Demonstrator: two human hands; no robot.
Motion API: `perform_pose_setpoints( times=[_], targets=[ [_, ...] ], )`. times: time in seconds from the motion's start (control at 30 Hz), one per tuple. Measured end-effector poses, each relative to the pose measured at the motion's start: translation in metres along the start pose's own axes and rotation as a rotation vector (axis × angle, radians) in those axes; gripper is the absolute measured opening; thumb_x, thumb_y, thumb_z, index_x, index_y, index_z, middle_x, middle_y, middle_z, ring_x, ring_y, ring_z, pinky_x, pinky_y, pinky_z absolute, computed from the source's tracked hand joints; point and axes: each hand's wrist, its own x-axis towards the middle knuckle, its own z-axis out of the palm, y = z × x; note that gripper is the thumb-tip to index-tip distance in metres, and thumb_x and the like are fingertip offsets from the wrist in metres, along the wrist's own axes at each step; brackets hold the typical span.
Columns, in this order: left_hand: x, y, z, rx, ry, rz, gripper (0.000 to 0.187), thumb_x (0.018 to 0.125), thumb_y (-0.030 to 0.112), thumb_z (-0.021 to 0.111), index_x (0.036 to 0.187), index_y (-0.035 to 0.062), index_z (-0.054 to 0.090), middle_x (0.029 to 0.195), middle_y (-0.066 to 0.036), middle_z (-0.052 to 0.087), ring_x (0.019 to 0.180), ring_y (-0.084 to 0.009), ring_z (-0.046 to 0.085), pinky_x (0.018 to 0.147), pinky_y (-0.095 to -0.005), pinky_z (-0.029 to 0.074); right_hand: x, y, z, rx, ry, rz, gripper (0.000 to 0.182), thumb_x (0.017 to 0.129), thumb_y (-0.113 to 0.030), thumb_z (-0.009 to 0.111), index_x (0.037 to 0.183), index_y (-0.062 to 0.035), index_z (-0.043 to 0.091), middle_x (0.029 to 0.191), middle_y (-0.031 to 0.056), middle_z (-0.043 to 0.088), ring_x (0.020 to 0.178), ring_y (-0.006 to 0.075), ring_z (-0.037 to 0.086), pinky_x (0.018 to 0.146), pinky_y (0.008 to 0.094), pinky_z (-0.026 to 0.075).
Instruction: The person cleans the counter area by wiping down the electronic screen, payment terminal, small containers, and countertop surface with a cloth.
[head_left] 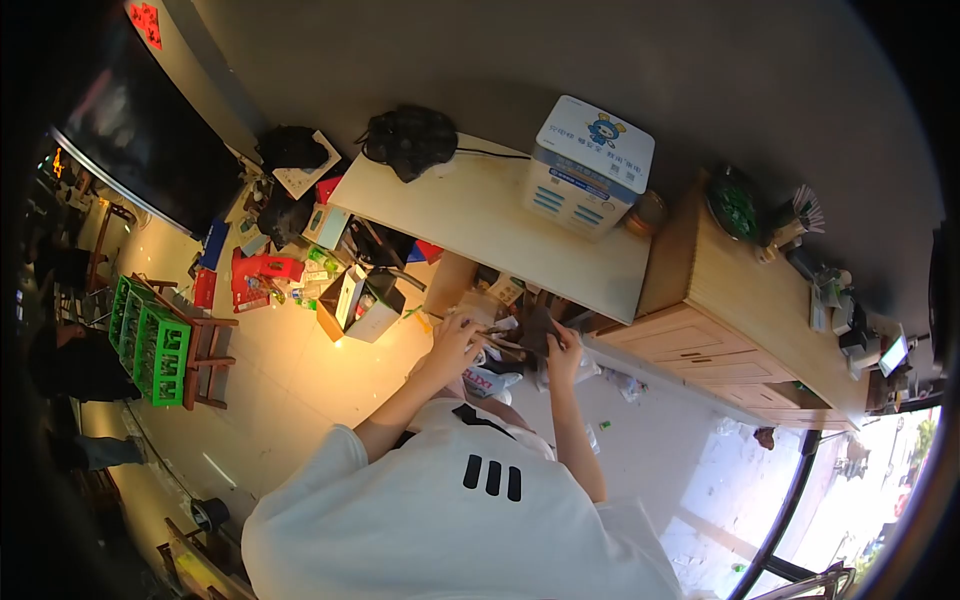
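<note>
In the head view, my right hand [565, 347] is closed on the edge of a dark, flat, flexible-looking piece [538, 328], whose kind I cannot make out. My left hand [457, 340] is beside it, fingers curled near some thin brownish strips [507, 346]; what it grips is partly hidden by the fingers. Both hands are in front of the open space under the pale table, where several small items lie inside. Below the hands, a white plastic bag [488, 382] with reddish letters shows.
A white printed box [590, 165] and a black bag [408, 142] stand on the pale table [470, 195]. Left of me, an open cardboard box [362, 305] and scattered goods lie on the floor. Green bottle crates [150, 340] stand farther left, a wooden cabinet [715, 350] to the right.
</note>
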Motion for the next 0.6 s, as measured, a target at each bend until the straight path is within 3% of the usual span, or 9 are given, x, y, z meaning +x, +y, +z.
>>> perform_pose_setpoints(
  times=[0.2, 0.37, 0.43, 0.5, 0.6],
  targets=[
    [0.030, -0.041, -0.031, 0.014, -0.025, -0.037, 0.024, 0.080, 0.021, 0.066, 0.101, 0.0108, 0.062, 0.117, -0.012, 0.053, 0.114, -0.0315, 0.044, 0.093, -0.0450, 0.034, 0.024, 0.008, 0.045, -0.038, 0.057, -0.014, 0.031, 0.078, 0.004, 0.061, 0.109, -0.0003, 0.067, 0.092, 0.0071, 0.054, 0.081, 0.0159, 0.055, 0.072, 0.0266, 0.045],
    [0.070, -0.106, -0.066, 0.031, -0.027, -0.012, 0.024, 0.080, 0.020, 0.065, 0.101, 0.0080, 0.063, 0.120, -0.013, 0.053, 0.114, -0.0328, 0.045, 0.093, -0.0454, 0.034, 0.058, 0.015, 0.144, -0.011, 0.107, -0.105, 0.031, 0.078, 0.002, 0.064, 0.108, -0.0016, 0.068, 0.087, 0.0061, 0.053, 0.070, 0.0144, 0.049, 0.067, 0.0253, 0.042],
    [0.090, -0.134, -0.084, 0.033, -0.099, 0.026, 0.024, 0.081, 0.020, 0.064, 0.101, 0.0072, 0.062, 0.119, -0.013, 0.052, 0.114, -0.0330, 0.044, 0.093, -0.0447, 0.034, 0.071, 0.009, 0.188, -0.122, 0.064, 0.025, 0.030, 0.078, 0.001, 0.064, 0.108, -0.0013, 0.068, 0.090, 0.0077, 0.055, 0.076, 0.0157, 0.055, 0.069, 0.0263, 0.044],
    [0.108, -0.165, -0.108, 0.023, -0.132, 0.039, 0.024, 0.081, 0.020, 0.064, 0.102, 0.0079, 0.063, 0.118, -0.013, 0.052, 0.114, -0.0326, 0.044, 0.093, -0.0444, 0.033, 0.085, 0.008, 0.237, 0.003, 0.045, 0.025, 0.030, 0.078, 0.001, 0.065, 0.108, -0.0006, 0.067, 0.091, 0.0084, 0.056, 0.078, 0.0168, 0.056, 0.070, 0.0273, 0.045],
    [0.127, -0.216, -0.135, 0.029, -0.126, 0.028, 0.023, 0.083, 0.021, 0.063, 0.102, 0.0091, 0.062, 0.118, -0.012, 0.052, 0.114, -0.0318, 0.045, 0.092, -0.0448, 0.033, 0.112, 0.009, 0.278, -0.111, 0.052, -0.041, 0.029, 0.078, -0.003, 0.065, 0.106, -0.0006, 0.067, 0.089, 0.0104, 0.056, 0.079, 0.0207, 0.057, 0.071, 0.0313, 0.046]
  ],
)
